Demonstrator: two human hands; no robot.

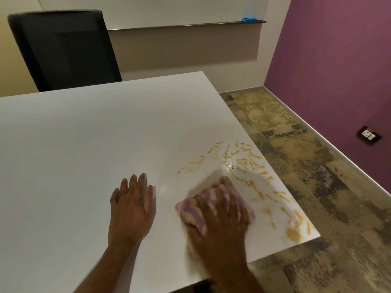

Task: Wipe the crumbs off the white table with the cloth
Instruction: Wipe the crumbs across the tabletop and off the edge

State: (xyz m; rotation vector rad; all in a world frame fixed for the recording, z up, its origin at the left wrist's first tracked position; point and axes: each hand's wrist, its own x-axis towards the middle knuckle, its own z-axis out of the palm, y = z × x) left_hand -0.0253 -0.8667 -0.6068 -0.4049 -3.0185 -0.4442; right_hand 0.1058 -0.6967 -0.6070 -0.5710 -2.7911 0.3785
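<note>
Head view: right hand (220,218) presses cloth (190,210), left hand (132,206) flat on table (84,144).

A black mesh-backed office chair (63,49) stands at the far left, against a cream wall (12,66). A white board (169,9) with a metal ledge (186,25) hangs on the far wall. On the right, a purple painted wall (338,60) carries a dark switch plate (369,135), above mottled tan and grey carpet tiles (306,155).

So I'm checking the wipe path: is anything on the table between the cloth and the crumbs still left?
Nothing visible. The right hand presses the cloth on the table, and the crumbs lie just beyond and right of it.
</note>
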